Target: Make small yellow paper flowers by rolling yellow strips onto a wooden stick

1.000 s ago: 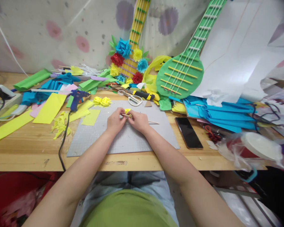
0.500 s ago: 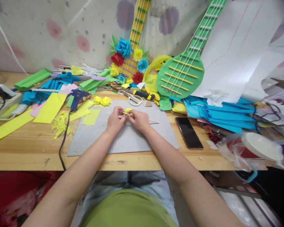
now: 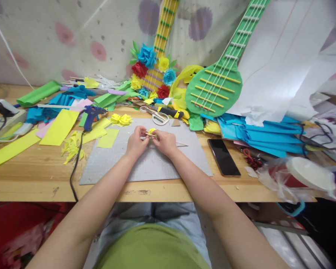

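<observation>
Over the grey cutting mat (image 3: 106, 164) my two hands meet, fingertips close together. My left hand (image 3: 137, 142) is closed in a pinch at one end of a thin wooden stick (image 3: 150, 135). My right hand (image 3: 166, 143) is closed on a small piece of yellow crepe paper (image 3: 152, 130) against the stick; its fingers partly hide the paper. Another pointed strip (image 3: 182, 144) shows on the mat beyond my right hand. Yellow paper flowers (image 3: 121, 119) and a yellow paper square (image 3: 108, 138) lie to the left of my hands.
A blue glue gun (image 3: 91, 116) with a black cord stands at the left. Scissors (image 3: 159, 118) and a utility knife (image 3: 170, 112) lie behind the mat. At the right are a phone (image 3: 224, 157) and a bagged tub (image 3: 305, 173). A green paper lute (image 3: 212, 89) leans behind.
</observation>
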`<action>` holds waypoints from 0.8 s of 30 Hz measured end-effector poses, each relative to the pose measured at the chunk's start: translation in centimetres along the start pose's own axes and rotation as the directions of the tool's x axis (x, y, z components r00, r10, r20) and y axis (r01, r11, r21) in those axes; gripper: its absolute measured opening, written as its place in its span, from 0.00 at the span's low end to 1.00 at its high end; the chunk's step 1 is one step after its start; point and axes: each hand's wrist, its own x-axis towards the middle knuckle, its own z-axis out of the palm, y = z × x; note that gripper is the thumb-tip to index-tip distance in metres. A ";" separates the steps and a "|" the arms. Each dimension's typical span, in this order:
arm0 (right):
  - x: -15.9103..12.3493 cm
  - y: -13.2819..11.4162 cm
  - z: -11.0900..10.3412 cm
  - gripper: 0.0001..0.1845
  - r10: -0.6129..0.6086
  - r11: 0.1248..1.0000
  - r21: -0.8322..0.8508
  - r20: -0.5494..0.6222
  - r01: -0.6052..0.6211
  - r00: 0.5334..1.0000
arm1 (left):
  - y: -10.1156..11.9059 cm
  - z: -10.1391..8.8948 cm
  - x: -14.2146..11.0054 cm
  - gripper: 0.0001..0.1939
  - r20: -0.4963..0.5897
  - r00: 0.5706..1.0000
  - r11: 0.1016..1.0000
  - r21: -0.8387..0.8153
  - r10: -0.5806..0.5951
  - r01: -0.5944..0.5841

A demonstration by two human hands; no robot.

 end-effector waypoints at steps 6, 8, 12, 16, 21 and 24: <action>0.1 -0.1 0.3 0.12 0.005 1.000 -0.030 -0.041 -0.007 0.999 | 1.1 -0.2 -0.4 0.10 0.031 0.996 0.974 0.210 0.082 -0.086; 0.1 -0.1 0.3 0.12 0.006 0.999 -0.034 -0.032 -0.007 0.999 | 1.4 -0.3 -0.5 0.10 0.032 0.995 0.955 0.280 0.094 -0.099; 0.1 0.0 0.2 0.12 0.027 0.999 -0.024 0.002 -0.027 1.000 | 1.2 -0.4 -0.4 0.10 0.026 0.991 0.908 0.398 0.133 -0.133; 0.0 0.3 0.1 0.12 0.029 1.000 -0.004 0.021 -0.028 0.999 | 0.7 -0.6 -0.2 0.12 0.075 0.969 0.844 0.478 0.237 -0.243; 0.0 0.3 -0.1 0.11 0.001 1.000 -0.009 0.018 -0.001 1.000 | 0.7 -0.7 -0.2 0.10 0.149 0.942 0.817 0.470 0.299 -0.334; -0.1 0.3 -0.1 0.11 -0.014 1.000 -0.002 -0.004 0.014 1.000 | 0.8 -0.7 -0.3 0.09 0.132 0.947 0.852 0.412 0.294 -0.322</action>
